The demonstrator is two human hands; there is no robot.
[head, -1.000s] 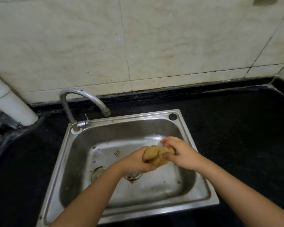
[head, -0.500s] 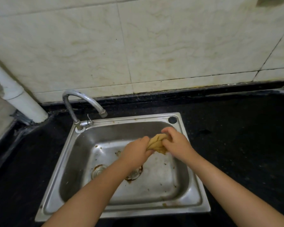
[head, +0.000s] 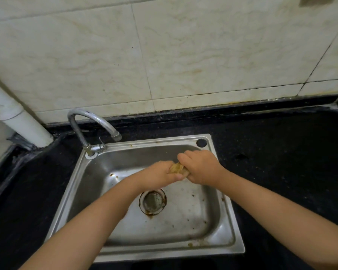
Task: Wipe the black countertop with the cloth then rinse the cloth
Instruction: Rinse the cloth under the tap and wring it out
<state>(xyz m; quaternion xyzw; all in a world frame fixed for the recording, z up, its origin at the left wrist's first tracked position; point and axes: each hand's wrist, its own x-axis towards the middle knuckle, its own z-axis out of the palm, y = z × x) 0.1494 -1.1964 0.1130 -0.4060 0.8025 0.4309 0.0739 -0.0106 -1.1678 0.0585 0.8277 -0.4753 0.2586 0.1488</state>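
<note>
Black countertop [head: 271, 152] surrounds a steel sink [head: 228, 227] below cream wall tiles [head: 203, 45]. Left hand [head: 160, 174] and right hand [head: 201, 166] both grip the twisted yellow cloth [head: 177, 168] tightly.

No text, label, brand, number or sign can be read anywhere in the head view.
</note>
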